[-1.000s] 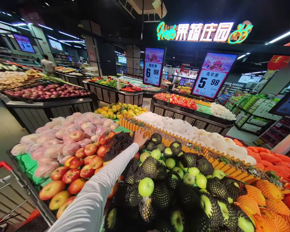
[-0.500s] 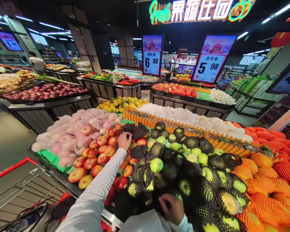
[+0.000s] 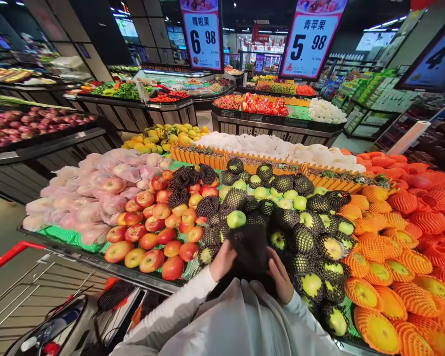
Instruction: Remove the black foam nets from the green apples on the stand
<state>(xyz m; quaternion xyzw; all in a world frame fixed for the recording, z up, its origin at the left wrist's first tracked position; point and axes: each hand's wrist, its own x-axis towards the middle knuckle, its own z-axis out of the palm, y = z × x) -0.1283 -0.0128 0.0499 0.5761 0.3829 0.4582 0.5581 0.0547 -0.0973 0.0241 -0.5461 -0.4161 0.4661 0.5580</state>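
Close to my body, a black foam fruit net (image 3: 250,247) is stretched between my two hands; its mesh is blurred and dark. My left hand (image 3: 223,260) grips its left side, fingers partly behind it. On the other side my right hand (image 3: 280,274) has its fingers closed at the net's edge. Just beyond them lies a bare green apple (image 3: 236,219) on top of several green apples in black nets (image 3: 302,239). Left of my hands are loose red apples (image 3: 160,211), with a heap of empty black nets (image 3: 183,185) behind them.
Bagged pink apples (image 3: 114,185) fill the stand's left end. Fruit in orange nets (image 3: 378,277) is at the right, white-wrapped fruit (image 3: 274,148) behind an orange divider (image 3: 200,157). A shopping cart (image 3: 25,245) with a bag stands at the lower left.
My left hand has drawn back from the heap of black nets to in front of my body. My right hand has come up beside it, and a black net is now between them.
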